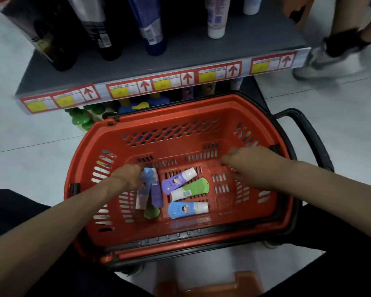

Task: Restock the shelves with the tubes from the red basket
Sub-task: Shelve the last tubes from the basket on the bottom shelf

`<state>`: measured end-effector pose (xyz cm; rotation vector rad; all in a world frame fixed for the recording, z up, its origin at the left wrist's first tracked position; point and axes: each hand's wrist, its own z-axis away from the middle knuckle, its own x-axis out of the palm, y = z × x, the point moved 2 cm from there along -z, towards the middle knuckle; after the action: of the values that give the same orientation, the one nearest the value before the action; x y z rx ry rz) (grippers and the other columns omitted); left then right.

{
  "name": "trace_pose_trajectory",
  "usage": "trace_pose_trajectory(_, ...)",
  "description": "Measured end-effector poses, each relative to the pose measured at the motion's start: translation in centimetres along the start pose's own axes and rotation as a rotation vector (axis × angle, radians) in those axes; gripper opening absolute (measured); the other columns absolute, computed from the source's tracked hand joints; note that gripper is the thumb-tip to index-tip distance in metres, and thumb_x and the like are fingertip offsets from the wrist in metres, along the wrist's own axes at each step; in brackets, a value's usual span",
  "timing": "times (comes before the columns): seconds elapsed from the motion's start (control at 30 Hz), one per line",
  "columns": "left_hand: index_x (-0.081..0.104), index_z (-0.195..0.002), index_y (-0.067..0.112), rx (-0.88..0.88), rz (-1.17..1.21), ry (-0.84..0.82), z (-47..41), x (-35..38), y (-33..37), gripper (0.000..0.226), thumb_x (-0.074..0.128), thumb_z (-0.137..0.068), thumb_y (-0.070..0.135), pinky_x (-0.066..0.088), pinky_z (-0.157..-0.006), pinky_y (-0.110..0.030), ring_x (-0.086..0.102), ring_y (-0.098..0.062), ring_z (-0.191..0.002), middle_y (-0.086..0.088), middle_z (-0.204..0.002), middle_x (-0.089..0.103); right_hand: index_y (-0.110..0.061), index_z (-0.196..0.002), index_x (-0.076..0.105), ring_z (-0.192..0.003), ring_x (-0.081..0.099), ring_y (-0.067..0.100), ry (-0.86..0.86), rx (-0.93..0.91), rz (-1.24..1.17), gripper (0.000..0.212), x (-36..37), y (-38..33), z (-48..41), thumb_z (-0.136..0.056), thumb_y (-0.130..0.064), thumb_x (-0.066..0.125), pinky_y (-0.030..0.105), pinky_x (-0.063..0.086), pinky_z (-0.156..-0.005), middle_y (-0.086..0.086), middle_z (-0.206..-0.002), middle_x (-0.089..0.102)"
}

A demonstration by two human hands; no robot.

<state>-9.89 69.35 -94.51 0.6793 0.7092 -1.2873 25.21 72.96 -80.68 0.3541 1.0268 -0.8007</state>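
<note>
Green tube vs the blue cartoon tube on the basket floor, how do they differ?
Side up: the green tube shows its barcode back; the blue tube shows its cartoon front. Pose: the green tube lies diagonally, cap toward the lower left; the blue tube lies nearly level, cap to the right. Shared: white caps, both loose on the floor of the red basket, neither in a hand.

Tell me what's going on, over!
Left hand grips tube bunch. Right hand empty, inside basket. Three loose tubes on its floor. Nothing in the way.
</note>
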Motion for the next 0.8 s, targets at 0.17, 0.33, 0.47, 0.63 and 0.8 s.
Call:
trace_pose_trajectory(0.17, 0.052, -0.142, 0.03, 0.154, -0.471, -0.008, 1.1, 0.8, 0.2, 0.049, 0.054, -0.095, 0.046, 0.046, -0.098, -0.034, 0.059, -0.024, -0.124, 0.001, -0.137, 0.063, -0.022, -0.109, 0.066, -0.105, 0.067, 0.027, -0.208, -0.006, 0.332, 0.025, 2.1, 1.1, 1.0, -0.088, -0.034, 0.058, 0.043, 0.052, -0.096, 0.003, -0.113, 0.069)
trace_pose_trajectory(0.33, 0.041, -0.15, 0.03, 0.261, -0.889, -0.084, 2.3, 2.2, 0.1, 0.055, 0.042, -0.098, 0.047, 0.025, -0.112, -0.043, 0.038, -0.025, -0.142, 0.005, -0.151, 0.05, -0.025, -0.093, 0.052, -0.106, 0.065, 0.025, -0.317, 0.043, 0.414, 0.017, 2.8, 0.4, 1.8, -0.089, -0.039, 0.06, 0.042, 0.046, -0.104, 0.001, -0.113, 0.067)
trace_pose_trajectory(0.47, 0.055, -0.141, 0.024, 0.335, -1.067, -0.167, 2.9, 2.9, 0.2, 0.052, 0.04, -0.097, 0.047, 0.018, -0.115, -0.053, 0.031, -0.029, -0.146, 0.0, -0.151, 0.05, -0.023, -0.111, 0.063, -0.111, 0.064, 0.025, -0.376, 0.074, 0.415, 0.027, 3.4, -0.4, 3.1, -0.09, -0.038, 0.062, 0.038, 0.049, -0.097, 0.001, -0.12, 0.065)
trace_pose_trajectory(0.63, 0.066, -0.128, 0.021, 0.399, -1.111, -0.224, 3.9, 3.3, 1.7, 0.051, 0.044, -0.094, 0.052, 0.022, -0.111, -0.052, 0.038, -0.028, -0.138, 0.0, -0.137, 0.062, -0.02, -0.116, 0.064, -0.109, 0.065, 0.026, -0.389, 0.067, 0.411, 0.033, 4.5, -1.1, 5.3, -0.089, -0.04, 0.062, 0.036, 0.049, -0.092, 0.003, -0.119, 0.066)
trace_pose_trajectory(0.8, 0.064, -0.13, 0.02, 0.461, -1.145, -0.211, 5.1, 3.7, 2.4, 0.05, 0.044, -0.095, 0.049, 0.019, -0.113, -0.053, 0.038, -0.03, -0.139, -0.002, -0.139, 0.06, -0.018, -0.119, 0.063, -0.109, 0.064, 0.026, -0.352, 0.032, 0.403, 0.034, 5.4, -1.1, 7.6, -0.09, -0.037, 0.06, 0.039, 0.047, -0.101, 0.005, -0.121, 0.065)
